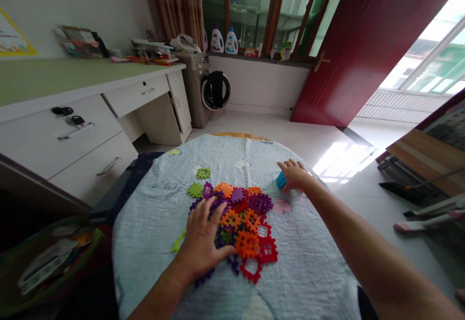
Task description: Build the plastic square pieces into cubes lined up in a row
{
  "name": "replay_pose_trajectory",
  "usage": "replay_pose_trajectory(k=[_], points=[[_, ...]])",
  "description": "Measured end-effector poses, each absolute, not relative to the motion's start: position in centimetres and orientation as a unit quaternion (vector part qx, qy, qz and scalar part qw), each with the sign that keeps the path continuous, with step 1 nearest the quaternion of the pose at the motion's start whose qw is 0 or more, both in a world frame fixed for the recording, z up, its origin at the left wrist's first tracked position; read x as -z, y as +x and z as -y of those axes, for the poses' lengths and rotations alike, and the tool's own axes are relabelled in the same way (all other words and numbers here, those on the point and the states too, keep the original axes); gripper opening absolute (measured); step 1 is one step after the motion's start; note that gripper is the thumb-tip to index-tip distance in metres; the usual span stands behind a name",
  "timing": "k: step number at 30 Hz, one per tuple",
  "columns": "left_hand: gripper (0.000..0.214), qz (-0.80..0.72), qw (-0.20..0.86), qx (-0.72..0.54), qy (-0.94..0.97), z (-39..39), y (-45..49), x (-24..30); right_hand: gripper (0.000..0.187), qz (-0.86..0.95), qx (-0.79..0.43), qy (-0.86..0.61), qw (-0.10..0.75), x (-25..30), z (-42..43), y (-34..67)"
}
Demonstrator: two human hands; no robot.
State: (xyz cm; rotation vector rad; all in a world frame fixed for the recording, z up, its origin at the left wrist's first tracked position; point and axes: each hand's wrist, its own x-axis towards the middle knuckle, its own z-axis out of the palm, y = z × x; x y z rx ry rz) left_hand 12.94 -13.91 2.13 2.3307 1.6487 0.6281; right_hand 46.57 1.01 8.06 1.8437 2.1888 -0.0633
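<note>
A loose pile of notched plastic building tiles (247, 244) in orange, red, purple and green lies on the cloth-covered table. My left hand (205, 235) rests over the left side of the pile, fingers spread, touching purple tiles and covering part of them. Farther right, my right hand (295, 174) is around a small stack of blue tiles (281, 180), thumb on the near side and fingers on the far side; the palm hides part of the stack. Two green tiles, one of them a square tile (204, 172), lie beyond the pile.
A pale blue patterned cloth (152, 242) covers the round table. To the left are white drawers (83, 131) under a green countertop and a bag (47, 266) on the floor. A washing machine (198, 87) with its door ajar and a red door (337, 43) stand beyond.
</note>
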Motion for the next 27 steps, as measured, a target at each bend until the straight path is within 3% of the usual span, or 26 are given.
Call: replay_pose_trajectory(k=[5,10,12,16,20,23,27], points=[[0.088,-0.536,0.133,-0.059,0.832,14.3,17.3,-3.7,0.066,-0.744,0.017,0.63,0.224,-6.9,-2.2,44.7],[0.096,-0.519,0.152,0.004,0.841,11.4,18.0,-4.5,0.035,-0.713,0.007,0.661,0.236,-4.9,-2.9,42.5],[0.092,-0.507,0.161,0.003,0.847,10.9,17.8,-4.3,0.034,-0.704,0.004,0.67,0.234,-4.5,-3.1,42.2],[0.059,-0.5,0.134,-0.06,0.854,11.9,17.1,-3.8,0.039,-0.707,0.014,0.669,0.23,-5.6,-3.1,41.9],[0.049,-0.503,0.114,-0.117,0.849,13.6,16.2,-3.2,0.047,-0.746,0.041,0.632,0.204,-8.3,-1.8,41.1],[0.046,-0.502,0.103,-0.155,0.845,14.3,15.6,-2.9,0.053,-0.797,0.073,0.59,0.111,-10.0,0.2,39.4],[0.031,-0.497,0.061,-0.193,0.844,14.3,15.1,-2.6,0.058,-0.841,0.228,0.482,-0.097,-10.3,4.0,35.8]])
